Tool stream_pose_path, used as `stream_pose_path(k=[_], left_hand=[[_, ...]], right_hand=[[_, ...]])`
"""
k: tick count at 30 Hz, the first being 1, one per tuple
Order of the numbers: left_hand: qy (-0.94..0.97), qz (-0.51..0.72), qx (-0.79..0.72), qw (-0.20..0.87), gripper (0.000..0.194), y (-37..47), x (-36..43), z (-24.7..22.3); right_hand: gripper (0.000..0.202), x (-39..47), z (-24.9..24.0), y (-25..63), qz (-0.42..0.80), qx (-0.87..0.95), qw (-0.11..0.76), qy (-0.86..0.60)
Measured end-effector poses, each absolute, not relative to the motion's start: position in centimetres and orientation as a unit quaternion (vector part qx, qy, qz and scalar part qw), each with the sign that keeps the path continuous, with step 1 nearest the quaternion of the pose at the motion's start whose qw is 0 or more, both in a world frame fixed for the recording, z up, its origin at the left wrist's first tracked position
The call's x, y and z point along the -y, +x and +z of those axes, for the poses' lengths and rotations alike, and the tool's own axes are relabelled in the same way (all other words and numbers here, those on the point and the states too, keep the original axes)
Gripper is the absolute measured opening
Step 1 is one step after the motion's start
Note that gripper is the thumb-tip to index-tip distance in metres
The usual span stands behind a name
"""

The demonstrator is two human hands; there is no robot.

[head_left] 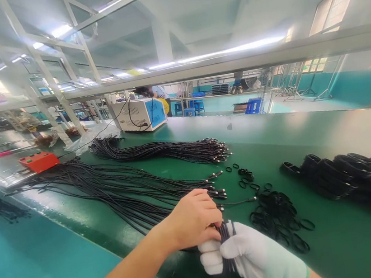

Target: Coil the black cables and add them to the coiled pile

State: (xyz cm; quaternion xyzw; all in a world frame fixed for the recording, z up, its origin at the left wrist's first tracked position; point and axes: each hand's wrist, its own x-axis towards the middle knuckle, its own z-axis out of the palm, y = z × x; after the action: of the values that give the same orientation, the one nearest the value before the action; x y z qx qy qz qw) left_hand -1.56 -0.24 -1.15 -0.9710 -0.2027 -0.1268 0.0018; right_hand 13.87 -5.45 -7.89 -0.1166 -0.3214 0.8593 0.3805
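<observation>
A coiled black cable is wrapped in the fingers of my right hand, which wears a white glove. Bare and bent at the fingers, my left hand pinches the top of that same coil, touching the gloved fingers. Loose black cables with metal-tipped plugs lie to the left, running under my left forearm. Behind them is a second bundle of black cables. Small black rings are heaped just right of my hands.
Several coiled black cables are piled at the right. A red box with buttons sits at the left, and a white and blue machine stands at the back of the green table. A metal beam crosses above.
</observation>
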Motion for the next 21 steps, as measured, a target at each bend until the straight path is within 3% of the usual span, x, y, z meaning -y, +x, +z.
stream_pose_path(k=[4, 7, 13, 16, 18, 21], left_hand=[[-0.949, -0.206, 0.240, 0.002, 0.007, -2.0, 0.1, -1.2], [-0.919, -0.273, 0.285, 0.022, 0.019, -2.5, 0.7, -1.0], [-0.971, -0.104, 0.213, 0.019, 0.021, -1.3, 1.7, -0.8], [-0.959, -0.037, 0.262, -0.103, 0.014, -0.6, 1.0, -0.2], [-0.911, -0.029, 0.315, -0.265, 0.006, -0.5, 0.4, 0.0], [-0.810, -0.048, 0.347, -0.471, 0.015, -0.7, 0.0, -0.4]], right_hand=[[0.019, 5.4, -8.2, 13.9, 0.875, 0.274, 0.380, -0.122], [0.022, 5.1, -8.4, 14.2, 0.888, 0.252, 0.370, -0.104], [0.026, 5.1, -9.3, 14.4, 0.892, 0.272, 0.348, -0.100], [0.030, 5.4, -9.7, 14.9, 0.908, 0.265, 0.308, -0.101], [0.032, 5.6, -9.7, 15.4, 0.914, 0.265, 0.298, -0.076], [0.031, 5.7, -9.6, 15.9, 0.913, 0.260, 0.312, -0.029]])
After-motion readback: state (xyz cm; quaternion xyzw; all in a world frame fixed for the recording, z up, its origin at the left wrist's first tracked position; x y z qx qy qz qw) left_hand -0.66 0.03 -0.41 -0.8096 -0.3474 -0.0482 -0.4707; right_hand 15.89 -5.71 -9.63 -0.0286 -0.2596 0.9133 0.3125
